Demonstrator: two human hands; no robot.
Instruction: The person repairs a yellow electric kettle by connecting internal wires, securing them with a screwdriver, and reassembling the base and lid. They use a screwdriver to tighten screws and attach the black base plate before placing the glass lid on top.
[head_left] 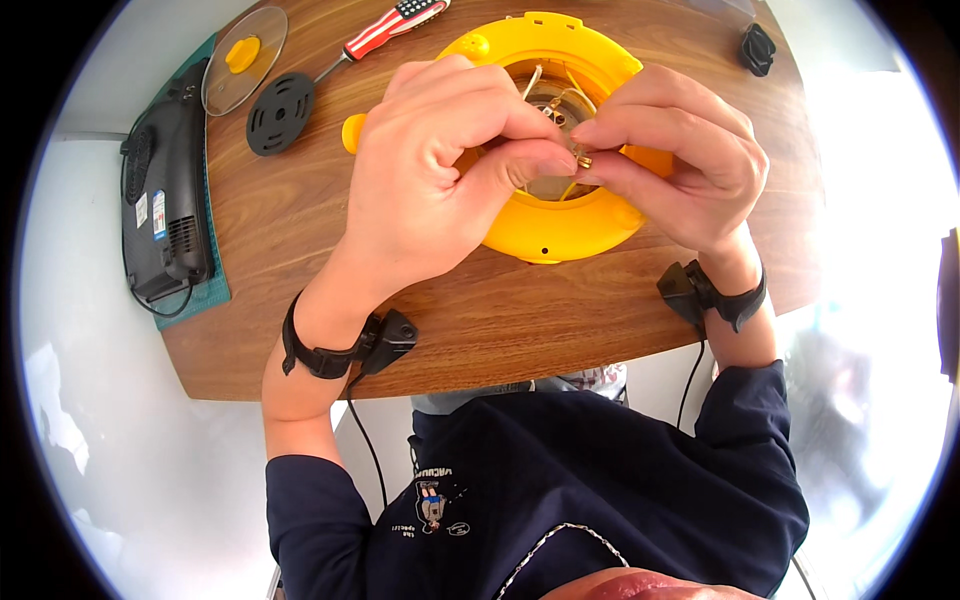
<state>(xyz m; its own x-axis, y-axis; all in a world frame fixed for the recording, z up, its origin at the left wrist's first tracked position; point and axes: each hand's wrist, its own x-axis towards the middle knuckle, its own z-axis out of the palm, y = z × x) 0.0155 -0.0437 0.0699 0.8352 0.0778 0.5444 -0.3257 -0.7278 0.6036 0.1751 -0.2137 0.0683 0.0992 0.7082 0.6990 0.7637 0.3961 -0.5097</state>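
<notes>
Over the opening of a round yellow appliance housing [545, 232], my left hand [450, 165] and my right hand [690, 150] meet fingertip to fingertip. A small brass-coloured metal piece [584, 160] shows between them, pinched by thumb and forefinger on each side. Its exact kind is too small to tell, and the fingers cover part of it. Inside the housing, pale wires [533, 82] run around a metal bottom. My fingers hide much of that interior. Each wrist wears a black strap with a small device on it.
A screwdriver [390, 28] with a flag-patterned handle lies behind my left hand, near a black slotted disc [281, 113]. Farther left are a clear lid [266, 62] with a yellow knob and a black appliance base [165, 190] on a green mat [215, 285]. A black knob-like part [757, 50] sits far right.
</notes>
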